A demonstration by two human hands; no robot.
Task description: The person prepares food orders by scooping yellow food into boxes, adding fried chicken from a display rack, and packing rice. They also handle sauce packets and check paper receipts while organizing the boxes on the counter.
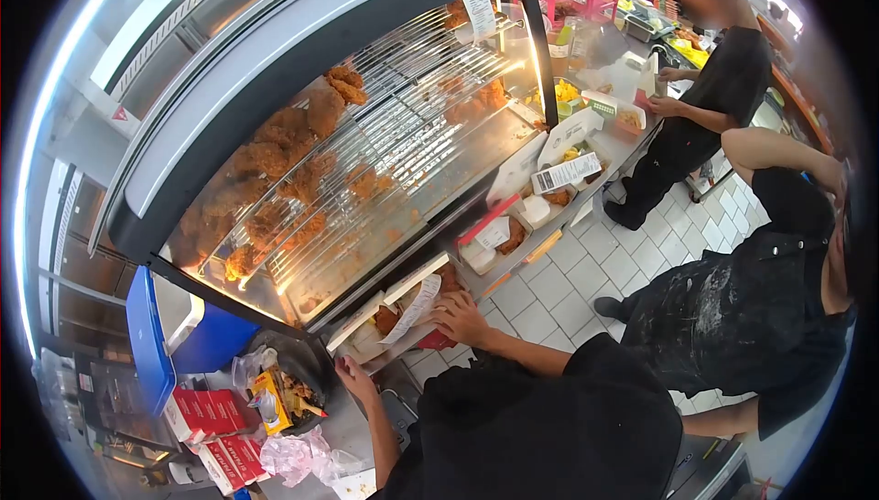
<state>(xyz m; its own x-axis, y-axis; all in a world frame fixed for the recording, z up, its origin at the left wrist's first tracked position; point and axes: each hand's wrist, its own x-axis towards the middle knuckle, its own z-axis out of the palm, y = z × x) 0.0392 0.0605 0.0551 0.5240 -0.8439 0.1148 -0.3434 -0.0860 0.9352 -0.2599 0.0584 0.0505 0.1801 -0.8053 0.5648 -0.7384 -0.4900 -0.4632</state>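
Observation:
My right hand (461, 319) reaches over a cardboard takeaway box (420, 283) that stands open and holds fried chicken (445, 277). Its fingers are apart and touch the box's right end. Across the box hangs a white paper receipt (411, 310). A second open box (357, 322) with fried chicken (387, 319) stands just left of it. My left hand (355, 381) is at the counter edge, near that box's lower left corner. Its fingers look apart and nothing shows in them.
A lit glass display case (403, 207) with fried chicken on wire racks stands behind the boxes. More filled boxes (494, 242) line the ledge to the right. A blue container (197, 335) and red cartons (211, 413) are at left. Two co-workers (723, 317) (719, 74) stand at right.

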